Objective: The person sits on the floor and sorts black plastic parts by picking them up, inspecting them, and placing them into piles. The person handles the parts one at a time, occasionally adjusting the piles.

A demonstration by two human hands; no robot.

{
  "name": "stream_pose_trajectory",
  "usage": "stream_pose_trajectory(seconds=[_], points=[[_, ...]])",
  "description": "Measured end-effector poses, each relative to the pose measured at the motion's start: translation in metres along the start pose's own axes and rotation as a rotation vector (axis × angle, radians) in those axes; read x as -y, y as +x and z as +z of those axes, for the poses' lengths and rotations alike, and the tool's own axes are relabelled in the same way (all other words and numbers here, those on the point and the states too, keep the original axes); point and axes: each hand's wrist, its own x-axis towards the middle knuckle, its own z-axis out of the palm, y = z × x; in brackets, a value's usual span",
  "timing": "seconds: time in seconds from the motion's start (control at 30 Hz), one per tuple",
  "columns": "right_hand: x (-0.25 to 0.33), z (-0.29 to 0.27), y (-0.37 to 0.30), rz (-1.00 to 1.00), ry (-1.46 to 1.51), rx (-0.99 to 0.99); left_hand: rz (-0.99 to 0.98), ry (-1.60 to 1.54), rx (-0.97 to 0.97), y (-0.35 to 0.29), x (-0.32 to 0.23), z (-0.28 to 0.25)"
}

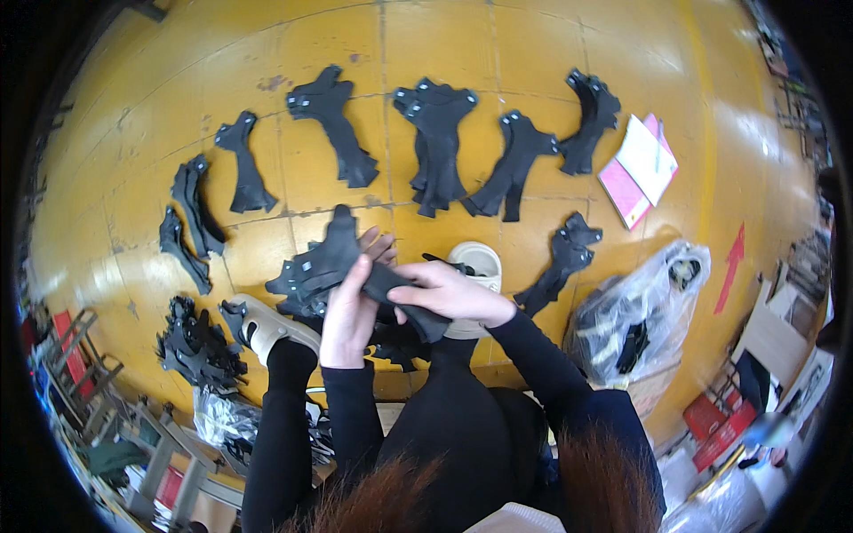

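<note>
My left hand (348,320) is closed around a stack of flat black cut-out pieces (330,253), its thumb on top and its fingers behind. The pieces flare at one end and bear small white labels. On the strip-like lower end, my right hand (455,291) grips with thumb and fingers. More black pieces lie beneath, between my feet, partly hidden by my hands. Beyond them, similar black bundles spread in an arc, among them one at the far middle (437,133) and one at the far left (245,164).
A pile of black pieces (197,342) lies by my left clog (265,327). To the right are a clear plastic bag (635,320) of dark items and a pink pad with white paper (644,164). Racks (164,444) stand at lower left on the yellow floor (498,44).
</note>
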Motion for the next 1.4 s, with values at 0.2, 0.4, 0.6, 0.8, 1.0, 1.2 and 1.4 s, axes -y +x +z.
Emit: stream_pose_trajectory(seconds=[0.2, 0.4, 0.6, 0.8, 1.0, 1.2, 1.4], points=[[0.047, -0.06, 0.0, -0.153, -0.451, -0.553, -0.085, 0.113, 0.126, 0.009, -0.016, 0.011], [0.11, -0.093, -0.025, -0.54, -0.18, -0.83, -0.015, 0.215, 0.062, 0.009, -0.032, 0.001], [0.082, -0.057, -0.023, -1.05, 0.278, -0.112, -0.011, -0.064, 0.074, 0.015, -0.027, -0.003], [0.006, 0.031, -0.001, 0.117, 0.291, -0.081, 0.004, -0.403, 0.156, 0.009, -0.03, 0.006], [-0.014, 0.024, -0.009, 0.179, 0.309, -0.118, -0.06, -0.504, 0.165, 0.013, -0.012, 0.011], [-0.027, 0.032, 0.003, -0.076, 0.074, -0.061, 0.023, -0.312, 0.258, 0.009, -0.022, 0.005], [-0.033, 0.045, 0.005, -0.179, -0.06, -0.181, 0.031, -0.255, 0.35, 0.007, -0.03, -0.002]])
